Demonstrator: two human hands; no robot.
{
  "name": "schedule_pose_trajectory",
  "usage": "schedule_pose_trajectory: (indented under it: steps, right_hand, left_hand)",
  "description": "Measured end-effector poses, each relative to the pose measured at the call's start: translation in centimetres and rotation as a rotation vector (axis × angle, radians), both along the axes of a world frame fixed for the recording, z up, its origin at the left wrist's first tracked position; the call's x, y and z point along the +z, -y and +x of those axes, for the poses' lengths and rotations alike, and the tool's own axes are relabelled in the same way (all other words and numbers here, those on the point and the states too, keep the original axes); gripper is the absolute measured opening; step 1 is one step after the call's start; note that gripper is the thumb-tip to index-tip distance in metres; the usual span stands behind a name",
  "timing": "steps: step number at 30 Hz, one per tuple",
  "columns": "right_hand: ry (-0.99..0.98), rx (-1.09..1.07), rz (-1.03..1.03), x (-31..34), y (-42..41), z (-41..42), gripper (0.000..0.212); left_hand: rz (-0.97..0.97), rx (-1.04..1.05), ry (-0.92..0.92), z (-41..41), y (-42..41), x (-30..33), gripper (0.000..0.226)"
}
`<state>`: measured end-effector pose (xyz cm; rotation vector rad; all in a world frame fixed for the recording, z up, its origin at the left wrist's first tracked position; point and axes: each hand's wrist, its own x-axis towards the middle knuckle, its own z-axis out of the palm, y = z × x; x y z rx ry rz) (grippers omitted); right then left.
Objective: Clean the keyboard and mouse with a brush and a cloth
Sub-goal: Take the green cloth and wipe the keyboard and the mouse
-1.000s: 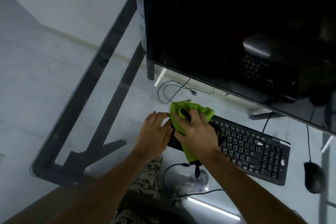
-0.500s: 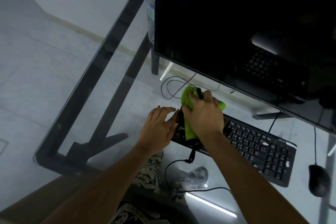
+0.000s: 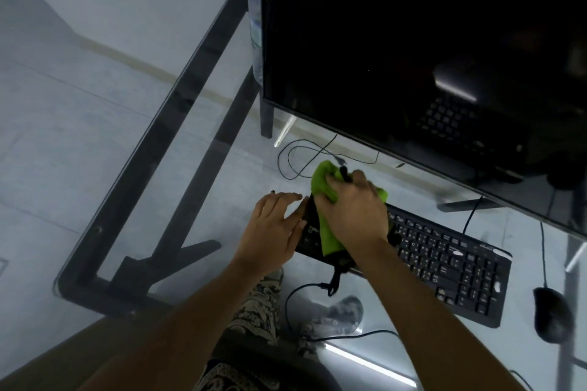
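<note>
Green cloth (image 3: 327, 200) is getting pressed onto the left end of the keyboard (image 3: 444, 263), bunched up under the right hand (image 3: 355, 216), which is gripping it along with what looks like the black brush (image 3: 344, 174), probably to save swapping tools. Left hand (image 3: 274, 228) is lying flat with straight fingers against the keyboard's edge, holding nothing, I'd guess to stop it sliding on the glass counter (image 3: 158, 168). Mouse (image 3: 552, 314) is sitting untouched, well off to the right.

Glass desk (image 3: 95, 168) in a dim room
Dark monitor (image 3: 413, 57) above; pale tiled floor (image 3: 47, 136) and black frame (image 3: 178, 124) show through
</note>
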<state>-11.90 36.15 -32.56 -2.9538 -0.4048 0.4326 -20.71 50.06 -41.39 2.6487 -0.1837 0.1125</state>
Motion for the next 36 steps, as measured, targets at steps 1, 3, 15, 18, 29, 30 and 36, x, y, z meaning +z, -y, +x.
schedule_pose_trajectory:
  steps: [1, 3, 15, 18, 29, 30, 36]
  right_hand:
    - [0.013, -0.068, -0.008, 0.0, -0.3, 1.1, 0.040]
    - [0.012, -0.099, -0.044, 0.2, -1.5, 1.9, 0.038]
    - [0.075, -0.163, -0.144, 0.2, 4.3, -2.2, 0.051]
    - [0.142, -0.056, -0.123, -0.4, 1.2, -3.5, 0.069]
    - [0.206, -0.113, 0.061, -2.4, 1.3, -3.4, 0.060]
    - [0.204, -0.085, 0.080, -2.2, 0.3, -3.3, 0.058]
    - [0.179, 0.028, 0.061, -1.5, -0.5, -2.9, 0.048]
  left_hand:
    - [0.008, -0.004, 0.002, 0.0, 0.0, 0.0, 0.038]
    - [0.020, -0.005, -0.001, 0.1, 0.0, -0.1, 0.038]
    - [0.031, -0.004, -0.032, 0.1, 0.1, 0.6, 0.042]
    - [0.037, -0.005, -0.029, 0.1, 0.0, 0.3, 0.042]
    - [0.030, 0.004, -0.008, 0.0, 0.2, 0.2, 0.041]
    - [0.031, 0.007, 0.000, 0.0, 0.2, 0.2, 0.039]
    - [0.040, 0.012, 0.011, 0.0, 0.2, 0.0, 0.036]
